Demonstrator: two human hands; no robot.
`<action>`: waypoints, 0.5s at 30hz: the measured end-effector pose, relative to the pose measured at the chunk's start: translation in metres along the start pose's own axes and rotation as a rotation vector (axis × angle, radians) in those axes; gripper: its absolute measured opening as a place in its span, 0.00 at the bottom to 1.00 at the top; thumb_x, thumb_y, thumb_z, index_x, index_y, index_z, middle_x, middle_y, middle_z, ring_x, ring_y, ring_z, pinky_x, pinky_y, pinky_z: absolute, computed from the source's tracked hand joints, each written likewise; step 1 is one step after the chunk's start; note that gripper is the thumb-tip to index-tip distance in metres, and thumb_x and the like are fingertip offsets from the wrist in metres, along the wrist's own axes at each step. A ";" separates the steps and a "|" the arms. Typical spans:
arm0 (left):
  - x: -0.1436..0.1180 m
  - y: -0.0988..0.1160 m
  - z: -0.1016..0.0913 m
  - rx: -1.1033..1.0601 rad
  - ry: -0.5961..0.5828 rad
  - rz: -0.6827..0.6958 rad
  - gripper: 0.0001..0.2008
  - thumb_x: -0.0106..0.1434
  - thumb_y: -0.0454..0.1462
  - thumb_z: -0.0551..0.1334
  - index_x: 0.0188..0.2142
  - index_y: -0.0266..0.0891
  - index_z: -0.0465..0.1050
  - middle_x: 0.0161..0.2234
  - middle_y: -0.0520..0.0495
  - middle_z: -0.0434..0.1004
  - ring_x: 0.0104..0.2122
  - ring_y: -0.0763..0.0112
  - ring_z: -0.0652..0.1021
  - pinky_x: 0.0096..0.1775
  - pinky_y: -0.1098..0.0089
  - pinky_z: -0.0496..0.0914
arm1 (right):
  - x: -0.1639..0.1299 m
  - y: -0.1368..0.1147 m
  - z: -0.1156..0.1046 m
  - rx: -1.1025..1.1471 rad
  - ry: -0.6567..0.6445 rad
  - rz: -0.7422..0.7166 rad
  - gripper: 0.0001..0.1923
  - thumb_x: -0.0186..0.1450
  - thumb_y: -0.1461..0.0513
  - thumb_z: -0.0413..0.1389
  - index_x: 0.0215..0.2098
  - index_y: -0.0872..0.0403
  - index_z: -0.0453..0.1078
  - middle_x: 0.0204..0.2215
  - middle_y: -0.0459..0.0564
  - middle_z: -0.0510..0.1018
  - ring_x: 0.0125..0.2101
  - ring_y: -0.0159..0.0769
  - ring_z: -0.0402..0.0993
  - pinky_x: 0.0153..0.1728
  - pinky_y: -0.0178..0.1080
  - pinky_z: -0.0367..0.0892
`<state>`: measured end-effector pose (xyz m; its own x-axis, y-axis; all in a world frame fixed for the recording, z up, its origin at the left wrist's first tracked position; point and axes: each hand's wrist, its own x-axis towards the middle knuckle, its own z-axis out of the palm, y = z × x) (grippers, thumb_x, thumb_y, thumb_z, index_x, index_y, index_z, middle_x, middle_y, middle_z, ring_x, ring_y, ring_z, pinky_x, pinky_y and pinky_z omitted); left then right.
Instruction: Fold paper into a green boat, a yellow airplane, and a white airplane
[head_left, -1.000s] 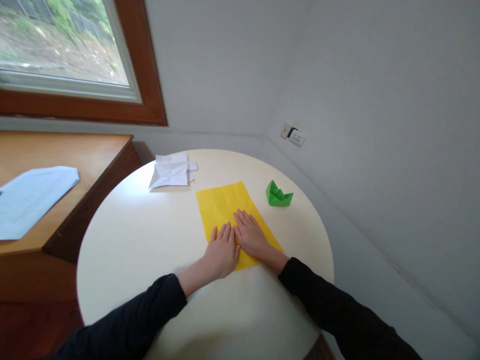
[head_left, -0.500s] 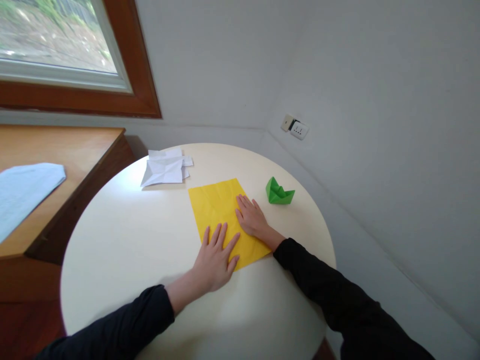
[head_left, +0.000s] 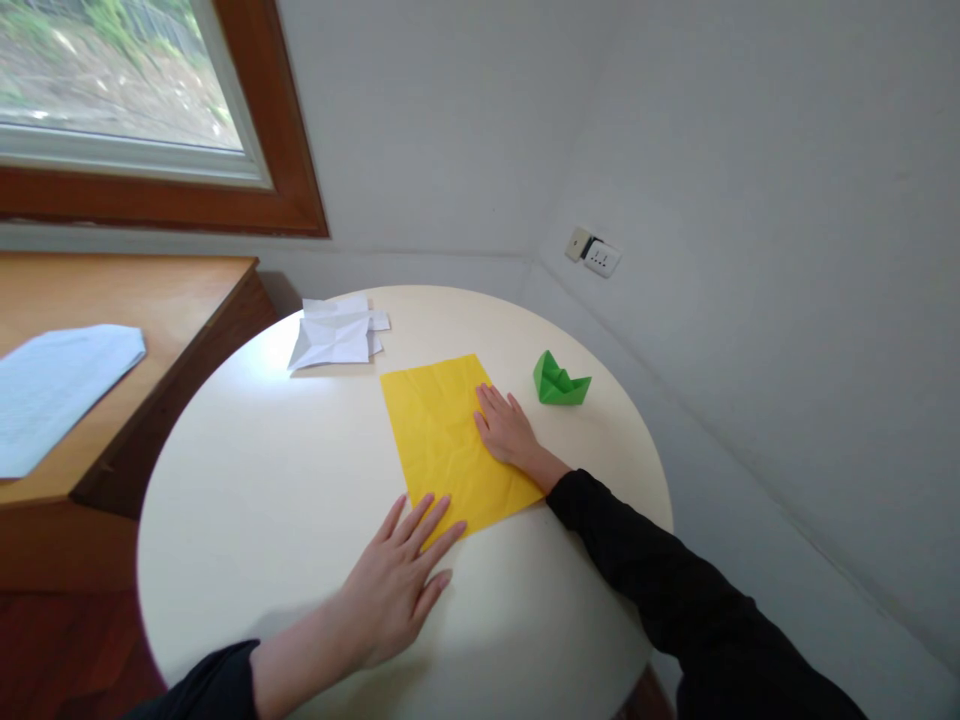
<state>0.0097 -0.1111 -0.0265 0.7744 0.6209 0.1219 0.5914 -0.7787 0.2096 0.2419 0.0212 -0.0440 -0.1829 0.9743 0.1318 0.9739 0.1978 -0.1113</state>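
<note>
A yellow sheet of paper [head_left: 442,420] lies flat and slightly creased on the round white table [head_left: 262,480]. My right hand [head_left: 506,428] rests on its right side, fingers stretched out and palm down. At the sheet's near left corner is my left hand [head_left: 394,580], its fingers spread and the tips over the paper's edge. Neither hand grips anything. To the right of the sheet, apart from my right hand, stands a folded green paper boat [head_left: 559,382].
Creased white papers [head_left: 337,335] lie near the table's far left edge. On the left, a wooden desk [head_left: 180,300] holds a pale blue cloth-like piece [head_left: 67,385]. A wall socket [head_left: 601,258] sits beyond the table, and walls close in behind and right.
My left hand has slid back toward me and to the left, uncovering more of the yellow paper. My right hand stays on the sheet. The view has shifted slightly.
</note>
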 end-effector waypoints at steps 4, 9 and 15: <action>-0.018 0.005 -0.010 -0.026 -0.039 0.019 0.25 0.67 0.44 0.47 0.62 0.42 0.49 0.62 0.43 0.53 0.61 0.60 0.57 0.60 0.54 0.51 | -0.001 0.000 0.000 0.002 0.011 -0.005 0.27 0.67 0.60 0.36 0.62 0.62 0.49 0.62 0.56 0.53 0.62 0.39 0.48 0.60 0.47 0.42; -0.006 -0.005 -0.051 -0.304 -0.173 0.056 0.20 0.68 0.43 0.44 0.53 0.43 0.67 0.54 0.46 0.70 0.53 0.64 0.70 0.58 0.61 0.55 | -0.002 -0.001 -0.001 0.005 0.014 -0.006 0.27 0.67 0.60 0.36 0.62 0.63 0.49 0.62 0.56 0.54 0.62 0.40 0.48 0.60 0.47 0.43; 0.073 -0.041 -0.086 -1.086 0.073 -0.206 0.26 0.65 0.49 0.47 0.29 0.33 0.76 0.29 0.42 0.80 0.30 0.66 0.77 0.38 0.67 0.69 | -0.003 -0.002 0.000 0.006 0.028 -0.006 0.27 0.68 0.60 0.35 0.62 0.62 0.50 0.62 0.56 0.54 0.62 0.40 0.48 0.60 0.48 0.42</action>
<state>0.0224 -0.0263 0.0571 0.6473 0.7614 0.0361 0.1675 -0.1884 0.9677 0.2406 0.0182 -0.0438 -0.1851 0.9696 0.1600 0.9718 0.2048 -0.1166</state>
